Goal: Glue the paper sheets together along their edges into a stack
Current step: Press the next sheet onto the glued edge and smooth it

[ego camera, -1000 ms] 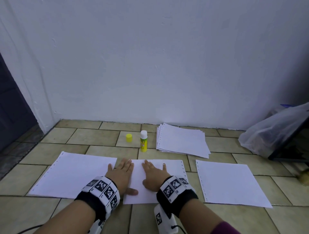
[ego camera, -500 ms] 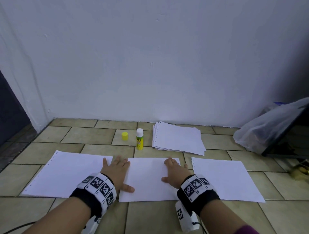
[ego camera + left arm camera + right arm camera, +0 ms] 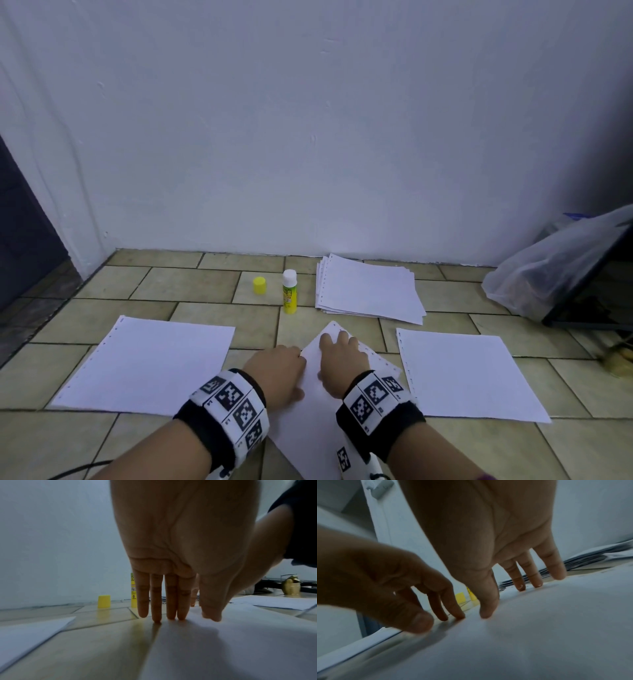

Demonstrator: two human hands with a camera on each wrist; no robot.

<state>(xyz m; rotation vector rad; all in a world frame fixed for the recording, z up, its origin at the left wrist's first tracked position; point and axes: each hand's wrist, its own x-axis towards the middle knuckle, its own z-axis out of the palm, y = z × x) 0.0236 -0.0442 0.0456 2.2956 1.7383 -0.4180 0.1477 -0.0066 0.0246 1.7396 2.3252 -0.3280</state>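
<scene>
Home room: tiled floor (image 3: 191, 287), painted wall (image 3: 308, 137)

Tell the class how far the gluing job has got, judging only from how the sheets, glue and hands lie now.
Done: the glue stick stands uncapped beside its cap, and sheets lie left and right. In hand: both hands, left hand and right hand, press the middle sheet, which lies turned at an angle. Left: no sheets look joined, and the spare pile waits by the wall.

On the floor (image 3: 191, 291), near edge: left sheet (image 3: 147, 363), turned middle sheet (image 3: 318, 421) under both hands, right sheet (image 3: 469, 373). Behind, toward the wall (image 3: 308, 137): cap (image 3: 259, 285), glue stick (image 3: 289, 291) just right of it, paper pile (image 3: 370, 291) further right. Far right corner: bag (image 3: 555, 267).
</scene>
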